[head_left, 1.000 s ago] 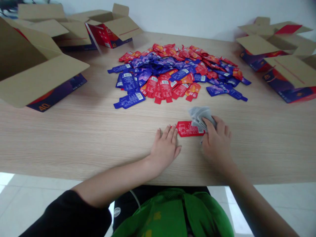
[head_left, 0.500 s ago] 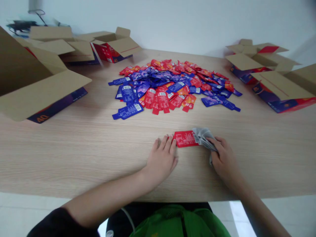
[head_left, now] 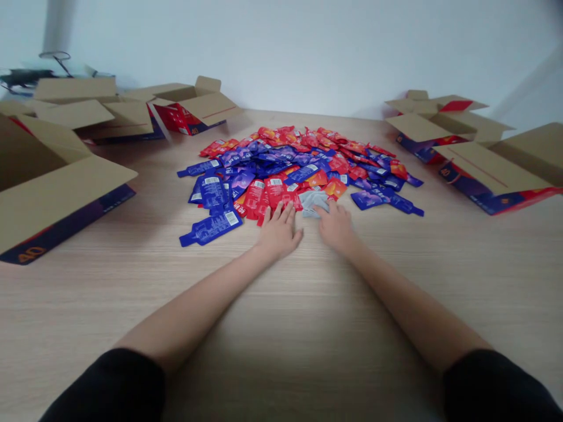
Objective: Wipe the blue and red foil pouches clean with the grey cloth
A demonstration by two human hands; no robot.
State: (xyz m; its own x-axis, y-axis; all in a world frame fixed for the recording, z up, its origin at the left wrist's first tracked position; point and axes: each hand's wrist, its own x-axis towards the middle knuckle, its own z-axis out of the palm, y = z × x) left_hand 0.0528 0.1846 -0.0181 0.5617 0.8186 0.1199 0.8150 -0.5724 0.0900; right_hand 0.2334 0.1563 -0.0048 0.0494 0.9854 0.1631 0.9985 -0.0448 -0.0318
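At the front of the pile, my left hand (head_left: 278,235) lies flat with fingers spread, its fingertips on the red sachets (head_left: 255,199). My right hand (head_left: 338,228) is closed on a crumpled grey cloth (head_left: 313,203), which rests against red sachets beside my left hand. Behind both hands spreads a heap of red and blue sachets (head_left: 277,155) with white barcode labels. One blue sachet (head_left: 212,227) sticks out at the heap's front left. What lies under the cloth is hidden.
Open cardboard boxes stand on the wooden table (head_left: 272,328): a large box (head_left: 65,181) at the left, a red and blue box (head_left: 193,114) behind it, and a box (head_left: 497,176) at the right. A pale wall (head_left: 299,53) closes off the back.
Both hands have moved forward from the near table to the pile's front edge. The cloth went along in my right hand. The red sachet is no longer on the near table.
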